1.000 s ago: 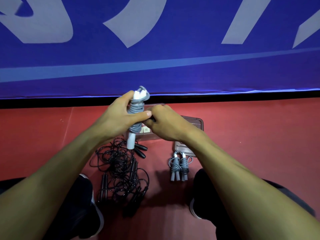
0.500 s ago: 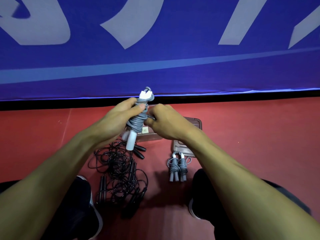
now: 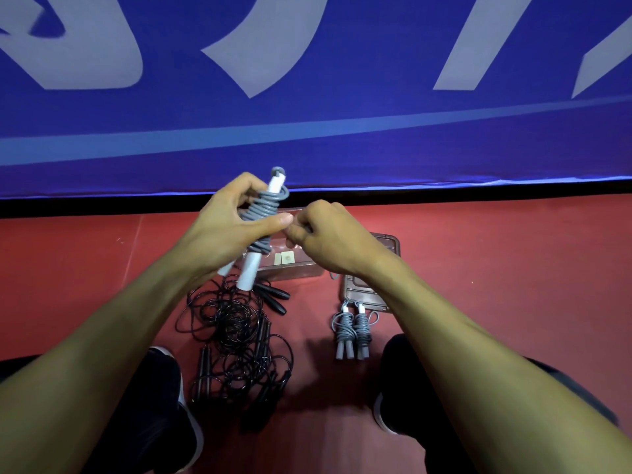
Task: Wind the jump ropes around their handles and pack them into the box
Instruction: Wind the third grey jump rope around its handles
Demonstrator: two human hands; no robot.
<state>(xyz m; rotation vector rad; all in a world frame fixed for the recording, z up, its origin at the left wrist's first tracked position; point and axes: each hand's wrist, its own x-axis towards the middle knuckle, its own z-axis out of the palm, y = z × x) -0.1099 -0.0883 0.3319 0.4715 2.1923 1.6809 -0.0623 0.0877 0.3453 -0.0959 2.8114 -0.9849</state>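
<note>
My left hand (image 3: 225, 230) grips a jump rope with white handles (image 3: 261, 220), its grey cord wound round both handles, held tilted above the floor. My right hand (image 3: 328, 237) sits just right of it with fingers curled, pinching the cord's end near my left thumb. Behind my hands a clear plastic box (image 3: 290, 265) rests on the red floor, with its lid (image 3: 372, 295) lying to the right. A wound grey jump rope (image 3: 350, 331) lies in front of the lid. A tangle of black jump ropes (image 3: 239, 340) lies on the floor under my left forearm.
A blue banner (image 3: 342, 97) with pale lettering stands upright right behind the box. My two dark shoes (image 3: 171, 388) (image 3: 393, 388) flank the ropes on the red floor (image 3: 513, 268).
My left hand has turned the white-handled bundle and tilted it further, top end toward the banner. My right hand has shifted slightly right, staying at the cord beside my left thumb.
</note>
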